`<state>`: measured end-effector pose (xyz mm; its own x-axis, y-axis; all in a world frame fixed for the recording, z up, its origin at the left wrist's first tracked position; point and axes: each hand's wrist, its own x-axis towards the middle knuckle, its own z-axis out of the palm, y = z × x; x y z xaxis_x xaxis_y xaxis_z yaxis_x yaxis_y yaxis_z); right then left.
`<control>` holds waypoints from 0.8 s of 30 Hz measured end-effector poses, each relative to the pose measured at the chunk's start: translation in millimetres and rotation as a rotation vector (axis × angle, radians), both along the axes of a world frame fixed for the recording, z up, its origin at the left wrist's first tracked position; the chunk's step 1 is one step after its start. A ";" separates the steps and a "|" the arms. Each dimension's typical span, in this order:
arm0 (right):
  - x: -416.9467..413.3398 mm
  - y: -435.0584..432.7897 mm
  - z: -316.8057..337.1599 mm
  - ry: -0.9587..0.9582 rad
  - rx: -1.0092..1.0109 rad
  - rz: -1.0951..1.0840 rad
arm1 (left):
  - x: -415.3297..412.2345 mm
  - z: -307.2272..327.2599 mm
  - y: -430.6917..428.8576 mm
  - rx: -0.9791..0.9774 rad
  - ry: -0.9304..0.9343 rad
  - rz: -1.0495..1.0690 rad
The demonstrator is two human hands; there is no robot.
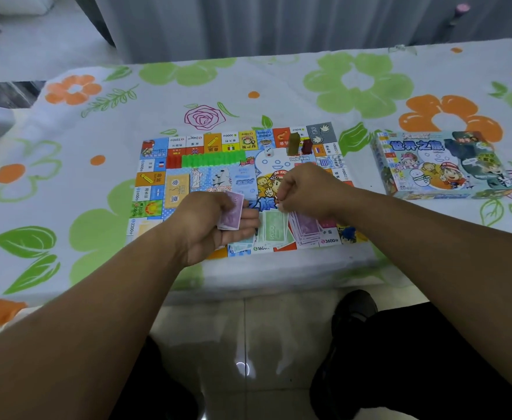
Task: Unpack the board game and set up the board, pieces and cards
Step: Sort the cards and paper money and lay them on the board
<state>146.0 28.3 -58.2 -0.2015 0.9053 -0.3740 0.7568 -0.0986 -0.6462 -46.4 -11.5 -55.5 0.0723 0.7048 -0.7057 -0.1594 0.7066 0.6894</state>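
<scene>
I judge the step in hand to be sorting the paper money, with the board already lying flat on the table, in the middle and near the near edge. My left hand grips a small stack of purple notes, with the fingers curled under it. My right hand is just to the right of it, above the board's centre. Its fingers are bent and pinched together, but I cannot tell if a note is between them.

On the near part of the board lie a green pile and, just to its right, a purple pile, a little fanned. I think the next move calls for laying each note on the pile of its colour and squaring the edges.

On the far side of the board stand a row of green houses, red houses touching its left end, a die and two pawns. The box sits well apart to the right.
</scene>
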 end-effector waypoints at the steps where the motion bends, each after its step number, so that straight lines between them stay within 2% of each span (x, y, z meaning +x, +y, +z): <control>1: -1.7 0.5 1.7 0.015 0.030 -0.004 | 0.5 1.0 -1.0 -0.005 -0.008 -0.010; 4: -7.4 -0.3 7.2 0.092 0.067 -0.001 | 2.7 1.8 -2.4 -0.004 -0.022 -0.038; 7: -13.4 -3.9 10.0 0.232 0.017 -0.015 | 3.4 1.2 -3.1 0.026 -0.011 -0.077; 14: -15.1 -4.5 8.9 0.260 -0.029 -0.033 | 6.3 -0.5 -2.1 0.045 -0.053 -0.099; 18: -1.3 -0.2 13.9 0.211 -0.026 -0.072 | 12.1 -0.4 0.8 0.025 -0.028 -0.075; 24: 30.5 7.3 17.2 -0.008 -0.069 -0.031 | 14.4 -1.6 2.6 -0.009 -0.017 -0.039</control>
